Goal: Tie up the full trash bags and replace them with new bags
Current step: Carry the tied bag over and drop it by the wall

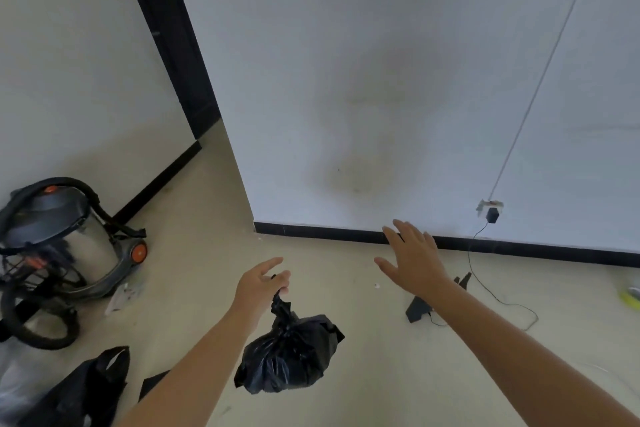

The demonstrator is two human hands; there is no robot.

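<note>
A small black trash bag [289, 354], knotted at the top, hangs in the air over the floor. My left hand [259, 284] pinches its twisted neck, with the bag dangling below the fingers. To the right and a little farther from me, my right hand [412, 256] is held out flat with spread fingers, holding nothing, near the black baseboard. Another black bag with handle loops [86, 388] lies on the floor at the lower left.
A steel canister vacuum cleaner [62, 239] with a black hose stands at the left. A white wall [381, 80] with a black baseboard is straight ahead. A wall plug with a thin cable [491, 215] and a black folded piece [420, 308] are at the right.
</note>
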